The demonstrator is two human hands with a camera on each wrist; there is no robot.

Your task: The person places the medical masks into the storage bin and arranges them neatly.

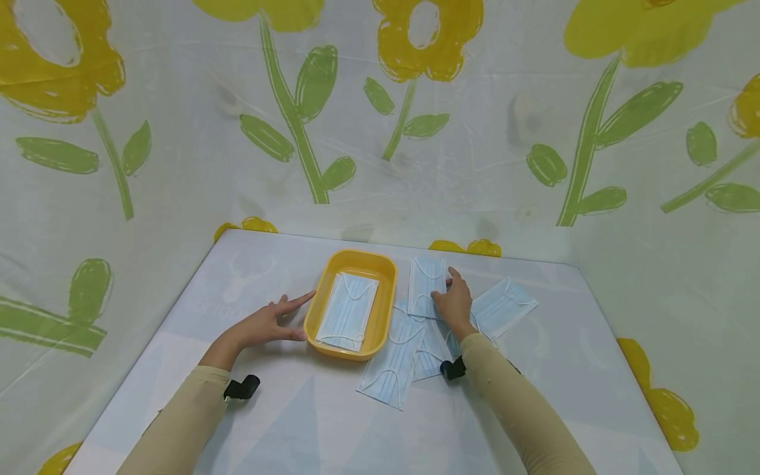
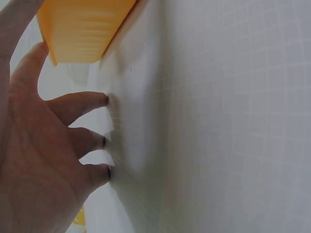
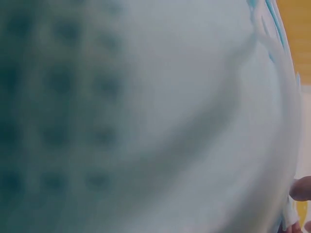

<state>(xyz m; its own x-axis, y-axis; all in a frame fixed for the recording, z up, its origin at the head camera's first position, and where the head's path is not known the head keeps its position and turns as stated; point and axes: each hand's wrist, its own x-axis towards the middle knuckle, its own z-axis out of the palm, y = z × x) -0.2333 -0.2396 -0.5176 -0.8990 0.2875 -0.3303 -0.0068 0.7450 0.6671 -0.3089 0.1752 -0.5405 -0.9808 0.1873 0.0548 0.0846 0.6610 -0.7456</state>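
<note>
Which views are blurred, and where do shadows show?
Right wrist: a mask looms out of focus across most of the frame; left wrist: soft, dim shadows on the table beside the left hand; head: the tray reads clearly enough, with faint shadows near the sleeves.

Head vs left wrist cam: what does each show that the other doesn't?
Head only: the face mask inside the yellow tray, the loose masks beside it, and the right hand at one of those masks.

Left wrist only: the palm side of the left hand, and a close look at the tray's ribbed outer wall.

Both: the left hand touching the tray, and the table surface.
</note>
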